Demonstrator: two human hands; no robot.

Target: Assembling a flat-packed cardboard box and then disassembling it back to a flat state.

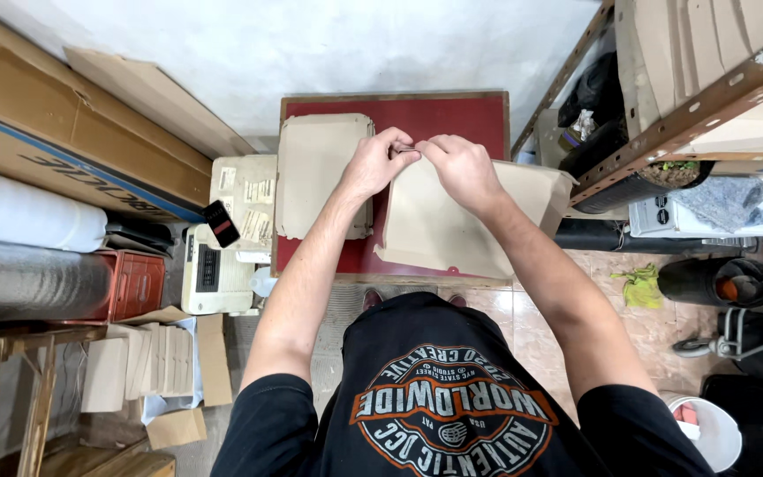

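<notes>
A flat brown cardboard piece (452, 221) lies tilted on the red table (452, 115), its right corner hanging past the table's edge. My left hand (373, 163) and my right hand (463, 168) meet at its top edge, and both pinch it there with closed fingers. A small dark strip shows between the fingertips; what it is I cannot tell. To the left of my left hand, a stack of flat cardboard blanks (315, 172) rests on the same table.
A beige machine (218, 265) and a black phone (220, 223) stand left of the table. Large cardboard boxes (64, 132), rolls and a red crate (134, 283) fill the left side. A metal shelf rack (708, 106) rises at right, with a white bucket (708, 433) on the floor.
</notes>
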